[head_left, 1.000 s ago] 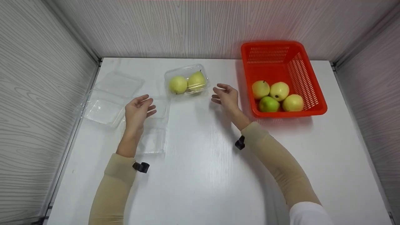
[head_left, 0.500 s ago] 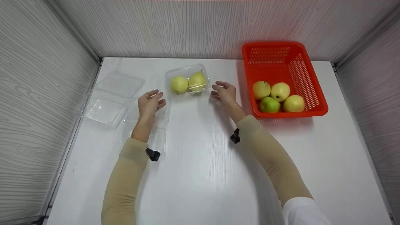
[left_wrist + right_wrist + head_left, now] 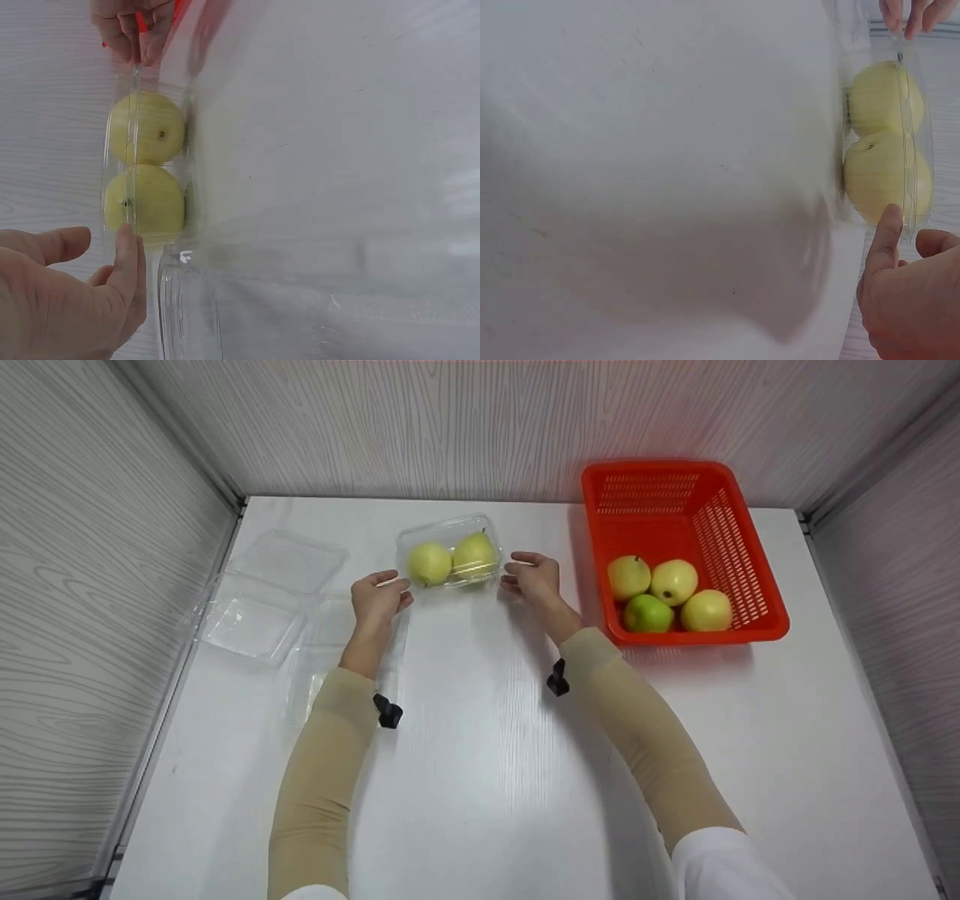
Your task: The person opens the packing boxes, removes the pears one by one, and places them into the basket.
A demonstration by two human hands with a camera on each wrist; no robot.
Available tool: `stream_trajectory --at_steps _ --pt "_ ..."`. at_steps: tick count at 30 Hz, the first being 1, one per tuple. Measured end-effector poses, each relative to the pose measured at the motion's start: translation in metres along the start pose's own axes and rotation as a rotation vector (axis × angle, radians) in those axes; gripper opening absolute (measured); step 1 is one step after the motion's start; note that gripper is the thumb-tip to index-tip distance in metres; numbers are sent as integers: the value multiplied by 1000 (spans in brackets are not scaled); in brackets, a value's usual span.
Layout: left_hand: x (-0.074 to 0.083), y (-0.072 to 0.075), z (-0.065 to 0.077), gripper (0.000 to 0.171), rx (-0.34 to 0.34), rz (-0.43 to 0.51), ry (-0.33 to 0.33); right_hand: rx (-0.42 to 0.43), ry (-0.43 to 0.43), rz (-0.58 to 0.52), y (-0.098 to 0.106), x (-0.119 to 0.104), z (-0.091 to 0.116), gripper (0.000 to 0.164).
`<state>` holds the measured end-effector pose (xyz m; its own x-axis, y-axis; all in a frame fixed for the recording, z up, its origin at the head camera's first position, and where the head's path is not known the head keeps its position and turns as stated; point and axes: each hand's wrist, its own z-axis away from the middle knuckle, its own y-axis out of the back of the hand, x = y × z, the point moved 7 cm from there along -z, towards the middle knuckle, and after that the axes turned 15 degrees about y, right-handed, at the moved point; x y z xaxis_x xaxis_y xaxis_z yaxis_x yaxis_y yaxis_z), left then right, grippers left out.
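A clear plastic clamshell box (image 3: pixel 448 531) with its lid down stands at the back middle, with two pale yellow apples (image 3: pixel 430 563) inside. My left hand (image 3: pixel 377 601) is at the box's left end, fingers loosely bent and thumb apart. In the left wrist view its fingertips (image 3: pixel 127 229) are at the rim; whether they touch I cannot tell. At the right end is my right hand (image 3: pixel 536 581), its fingers relaxed. The right wrist view has its index finger (image 3: pixel 889 229) at the rim, with the thumb apart. Neither hand grips the box.
A red plastic basket (image 3: pixel 682 639) at the back right holds several apples (image 3: pixel 673 581), one of them greener. Open clear plastic boxes (image 3: pixel 251 626) lie on the left of the white table (image 3: pixel 480 780), partly under my left arm. Wood-patterned panels (image 3: pixel 420 427) enclose the back and sides.
My left hand has moved right and back, from over the clear boxes to the left end of the box of apples. My right hand has shifted slightly left towards its right end.
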<state>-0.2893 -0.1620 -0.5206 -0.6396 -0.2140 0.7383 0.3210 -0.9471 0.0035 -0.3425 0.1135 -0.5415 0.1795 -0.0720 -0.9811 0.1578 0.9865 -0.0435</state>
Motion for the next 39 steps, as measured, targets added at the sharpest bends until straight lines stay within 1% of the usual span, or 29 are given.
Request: stream_trajectory --at_steps 4,10,13,17,21,24,30,32,39 --pt "0 -2 -1 41 22 -9 16 -10 10 19 -1 -1 -1 35" --pt "-1 -3 -3 37 56 -33 38 -25 0 23 -2 0 -1 31" --pt "-2 -4 -4 37 36 -23 27 -37 19 36 -1 -1 -1 31" --pt "-4 -6 -3 38 8 -15 13 -33 37 43 3 -1 0 31" --pt "-6 -8 -3 38 11 -37 16 -25 15 29 6 2 2 31" --pt "-8 -10 -3 38 1 -52 11 -11 6 23 10 4 5 31" --pt "-11 -11 1 38 -17 -63 -11 2 40 40 16 6 12 32" --pt "-12 -11 3 38 -21 -68 -20 1 39 38 18 7 15 32" --pt "-16 -14 7 37 -34 -95 -43 1 23 -38 25 12 23 34"
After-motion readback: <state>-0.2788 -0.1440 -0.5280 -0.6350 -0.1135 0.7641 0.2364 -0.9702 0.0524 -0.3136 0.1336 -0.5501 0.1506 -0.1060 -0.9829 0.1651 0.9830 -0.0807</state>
